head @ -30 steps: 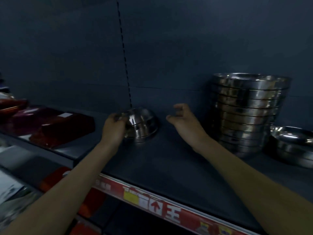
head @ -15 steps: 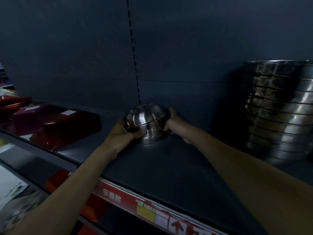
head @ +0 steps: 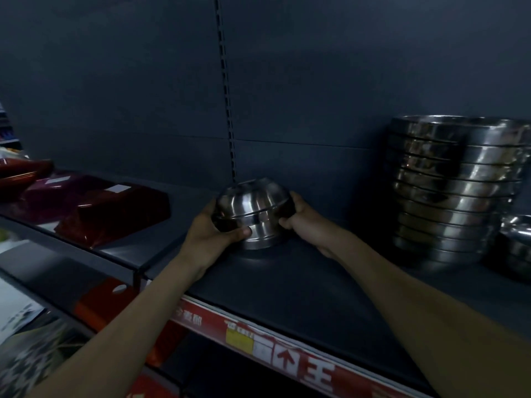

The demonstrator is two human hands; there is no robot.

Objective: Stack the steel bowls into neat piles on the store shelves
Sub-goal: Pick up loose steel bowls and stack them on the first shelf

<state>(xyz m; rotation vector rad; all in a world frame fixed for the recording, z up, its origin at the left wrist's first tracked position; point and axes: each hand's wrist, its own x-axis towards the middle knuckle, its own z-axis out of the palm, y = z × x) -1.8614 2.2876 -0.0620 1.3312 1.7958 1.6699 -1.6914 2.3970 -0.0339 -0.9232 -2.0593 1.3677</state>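
A small pile of upside-down steel bowls sits at the middle of the dark shelf, near the back panel. My left hand grips its left side, thumb across the front. My right hand grips its right side. The top bowl sits slightly tilted on the one below. A tall stack of wider steel bowls stands at the right, apart from my hands. Another steel bowl shows partly at the right edge.
Dark red wrapped trays lie on the shelf to the left. A slotted upright runs up the back panel behind the small pile. A red price strip lines the shelf's front edge. Red goods sit on the shelf below.
My right hand came in from the open air and closed on the small pile's right side. My left hand moved lower around its left side. The view shifted closer.
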